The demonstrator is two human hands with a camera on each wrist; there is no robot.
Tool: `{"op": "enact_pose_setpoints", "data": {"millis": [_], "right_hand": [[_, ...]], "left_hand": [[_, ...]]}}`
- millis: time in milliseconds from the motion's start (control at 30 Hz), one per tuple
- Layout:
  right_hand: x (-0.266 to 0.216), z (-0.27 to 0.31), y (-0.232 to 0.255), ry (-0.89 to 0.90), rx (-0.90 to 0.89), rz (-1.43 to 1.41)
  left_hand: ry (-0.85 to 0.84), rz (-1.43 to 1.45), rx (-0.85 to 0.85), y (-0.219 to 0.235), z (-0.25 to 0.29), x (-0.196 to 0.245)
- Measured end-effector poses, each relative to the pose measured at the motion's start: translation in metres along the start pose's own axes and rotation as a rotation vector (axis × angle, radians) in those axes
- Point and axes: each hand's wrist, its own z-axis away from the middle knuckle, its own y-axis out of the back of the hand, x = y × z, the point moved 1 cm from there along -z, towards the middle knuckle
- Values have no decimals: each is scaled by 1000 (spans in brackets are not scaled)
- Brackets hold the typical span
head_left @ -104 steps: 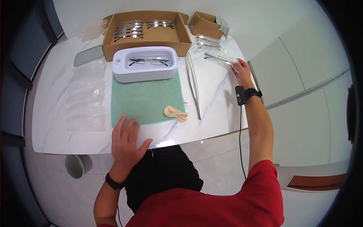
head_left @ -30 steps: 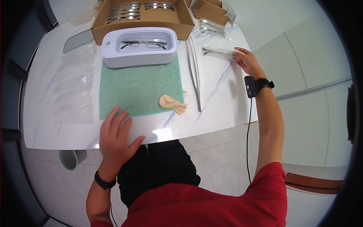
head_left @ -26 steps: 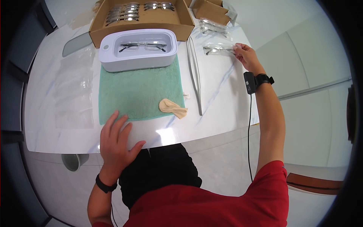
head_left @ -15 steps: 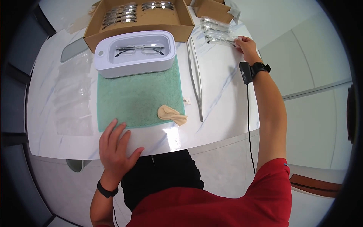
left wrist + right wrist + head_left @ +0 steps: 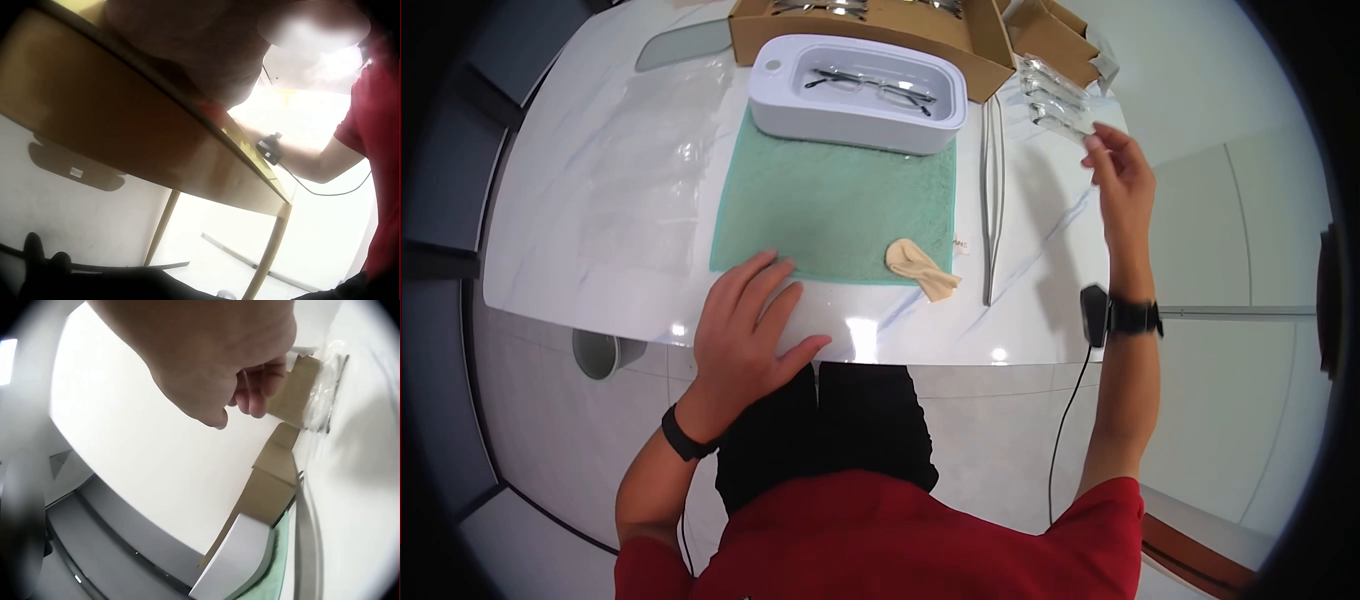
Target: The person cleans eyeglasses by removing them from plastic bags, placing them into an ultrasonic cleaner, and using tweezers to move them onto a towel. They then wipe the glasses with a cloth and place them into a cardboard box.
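At the lower left of centre, your left hand (image 5: 745, 335): palm down, fingers spread, holding nothing, fingertips by the lower edge of the towel (image 5: 830, 215). Upper right, your right hand (image 5: 1128, 180): fingers loosely bent, gripping nothing, fingertips close beside the bagged glasses (image 5: 1055, 108); contact cannot be told. The bagged glasses lie on the desk (image 5: 1040, 330), near the small carton (image 5: 1050, 40). Top centre: bare glasses (image 5: 870, 88), one pair, inside the white tub (image 5: 850, 125), which stands on the towel's upper part. Right of the towel: tweezers (image 5: 987, 200). Lower right towel corner: beige cloth (image 5: 922, 270). Left: clear sleeves (image 5: 640, 180).
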Motion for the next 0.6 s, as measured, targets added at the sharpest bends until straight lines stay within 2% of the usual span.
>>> {"op": "enact_pose_setpoints", "data": {"millis": [67,133,267,400,533,600], "right_hand": [[-23,36,-15,126,-109,34],[-59,71,-30,109,-250,125],[-105,108,-62,290,-496,198],[-108,122,-81,356,-612,312],[-105,131,-80,341,-697,259],[-110,123,-75,271,-581,256]], "left_hand": [[-2,0,10,0,1,-1],[-4,8,24,1,1,-1],[31,53,22,11,-3,2],[47,66,42,13,-3,2],[27,70,72,9,3,-1],[22,87,86,7,5,-2]]}}
